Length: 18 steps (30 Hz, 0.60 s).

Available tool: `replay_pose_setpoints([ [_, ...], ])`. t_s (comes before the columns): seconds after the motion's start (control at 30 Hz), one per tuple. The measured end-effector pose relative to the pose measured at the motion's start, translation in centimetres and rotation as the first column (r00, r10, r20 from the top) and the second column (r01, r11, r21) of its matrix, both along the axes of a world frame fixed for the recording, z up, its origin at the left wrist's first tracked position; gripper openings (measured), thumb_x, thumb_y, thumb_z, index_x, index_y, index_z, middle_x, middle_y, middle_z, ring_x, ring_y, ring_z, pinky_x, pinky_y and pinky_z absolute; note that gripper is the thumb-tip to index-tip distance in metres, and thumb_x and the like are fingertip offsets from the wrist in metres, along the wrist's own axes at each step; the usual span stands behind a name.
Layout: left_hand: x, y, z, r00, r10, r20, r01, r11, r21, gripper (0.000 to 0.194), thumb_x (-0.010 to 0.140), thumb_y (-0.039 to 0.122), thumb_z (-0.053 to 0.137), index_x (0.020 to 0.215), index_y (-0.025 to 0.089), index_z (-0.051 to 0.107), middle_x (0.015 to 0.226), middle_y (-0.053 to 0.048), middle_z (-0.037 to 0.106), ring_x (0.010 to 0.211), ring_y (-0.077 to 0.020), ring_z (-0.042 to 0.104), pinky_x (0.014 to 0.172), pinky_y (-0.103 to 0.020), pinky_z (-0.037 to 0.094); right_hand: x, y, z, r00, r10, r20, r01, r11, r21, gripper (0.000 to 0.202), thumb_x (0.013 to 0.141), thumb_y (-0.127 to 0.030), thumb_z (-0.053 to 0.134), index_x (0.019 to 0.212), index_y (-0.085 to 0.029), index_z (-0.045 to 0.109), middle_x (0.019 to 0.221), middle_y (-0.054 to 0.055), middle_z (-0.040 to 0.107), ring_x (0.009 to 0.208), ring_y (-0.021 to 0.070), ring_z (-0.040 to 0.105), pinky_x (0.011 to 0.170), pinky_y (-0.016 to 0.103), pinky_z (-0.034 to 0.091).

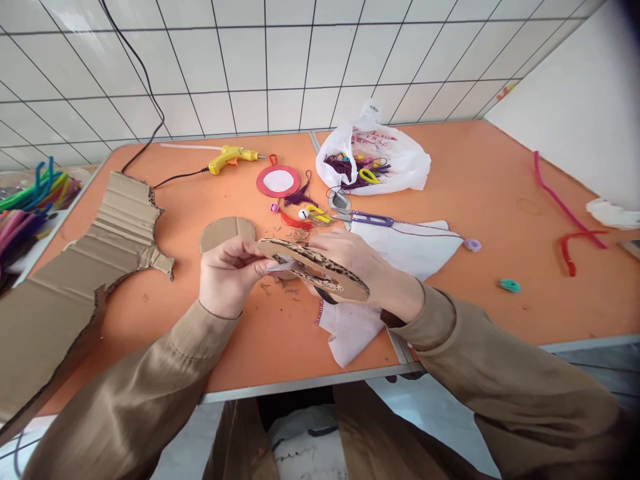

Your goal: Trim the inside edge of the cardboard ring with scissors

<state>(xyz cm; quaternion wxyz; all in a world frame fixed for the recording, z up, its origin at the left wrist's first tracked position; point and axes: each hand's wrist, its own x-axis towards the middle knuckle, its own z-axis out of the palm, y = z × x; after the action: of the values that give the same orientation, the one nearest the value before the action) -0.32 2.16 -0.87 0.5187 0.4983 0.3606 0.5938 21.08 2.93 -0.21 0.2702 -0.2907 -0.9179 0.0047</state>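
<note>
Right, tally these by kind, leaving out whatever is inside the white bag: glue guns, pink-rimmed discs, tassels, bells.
Glue gun: 1
Pink-rimmed disc: 1
Tassels: 2 (purple tassel, red tassel)
Bells: 2 (pink bell, white bell)
Total: 6

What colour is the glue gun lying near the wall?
The glue gun is yellow; it shows best in the head view.
</note>
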Motion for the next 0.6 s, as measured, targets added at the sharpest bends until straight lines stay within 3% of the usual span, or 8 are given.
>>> replay_pose_setpoints([
  [0.3, -0.11, -0.24, 0.30, 0.999, 0.001, -0.045, -0.002, 1.000, -0.021, 0.032, 0.054, 0.031, 0.099, 0.061, 0.016, 0.071, 0.060, -0.002, 0.075, 0.054, -0.0182, 0.073, 0.055, -0.027, 0.066, -0.51, -0.57, 0.47, 0.995, -0.009, -0.099, -0.021, 0.956, -0.294, 0.020, 0.098, -0.023, 0.049, 0.099, -0.023, 0.068, 0.070, 0.002, 0.064, 0.064, 0.0190, 0.059, 0.060, 0.031, 0.041],
  [0.6, -0.03, -0.19, 0.36, 1.000, -0.006, -0.020, 0.005, 1.000, -0.018, 0.031, 0.054, 0.030, 0.099, 0.061, 0.018, 0.071, 0.062, -0.001, 0.076, 0.053, -0.0180, 0.073, 0.053, -0.027, 0.065, -0.46, -0.48, 0.15, 0.984, 0.016, -0.177, -0.070, 0.949, -0.307, 0.015, 0.090, -0.015, 0.049, 0.094, -0.019, 0.063, 0.064, -0.001, 0.059, 0.059, 0.0154, 0.054, 0.057, 0.029, 0.037],
])
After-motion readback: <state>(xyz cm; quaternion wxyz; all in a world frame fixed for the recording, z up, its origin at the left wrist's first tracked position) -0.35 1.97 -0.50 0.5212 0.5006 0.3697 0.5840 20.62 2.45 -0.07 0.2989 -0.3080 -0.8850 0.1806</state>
